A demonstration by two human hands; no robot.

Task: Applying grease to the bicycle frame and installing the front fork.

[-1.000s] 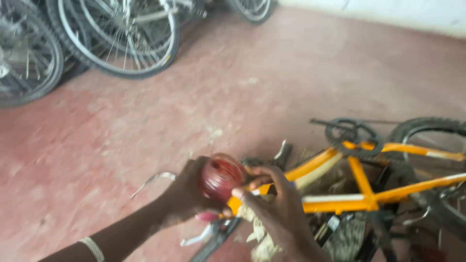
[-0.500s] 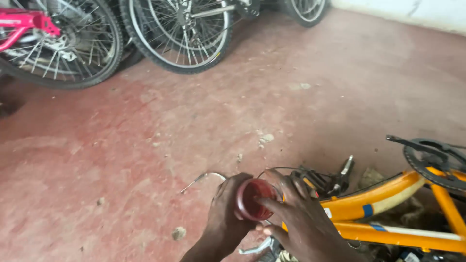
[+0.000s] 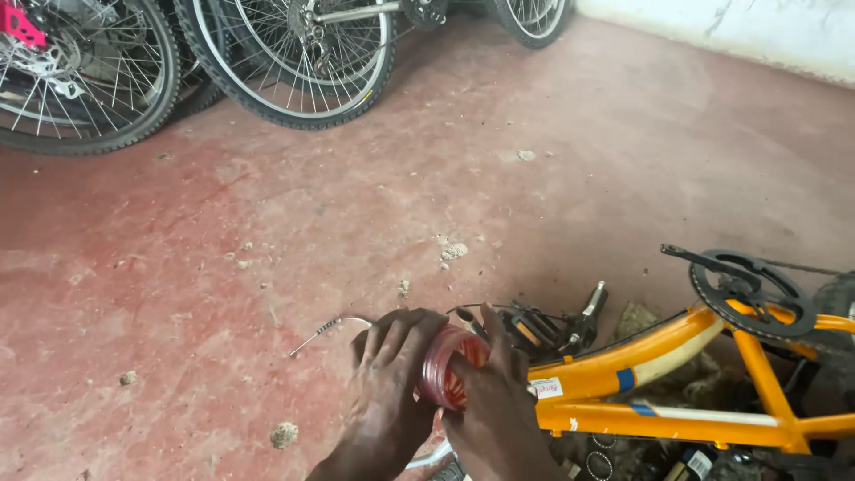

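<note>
Low in the middle of the frame, the left hand (image 3: 389, 392) wraps its fingers over the side of a small round red tub (image 3: 452, 367), clamping it from the left, while the right hand (image 3: 495, 405) covers the tub's open face from the right, its fingertips pressed down into or against the ribbed inside; whether they pinch anything there cannot be told. A second ago the tub was held higher and turned more toward the camera, with its red face open to view; now both hands have closed in on it and it sits lower, nearer the floor. Just right of the hands lies the orange bicycle frame (image 3: 641, 365), its black pedal (image 3: 543, 330) close by and the chainring (image 3: 746, 289) at the right edge. A bent cable (image 3: 331, 326) lies left of the hands on the red concrete floor (image 3: 267, 223). Parked bicycle wheels (image 3: 294, 53) line the upper left.
</note>
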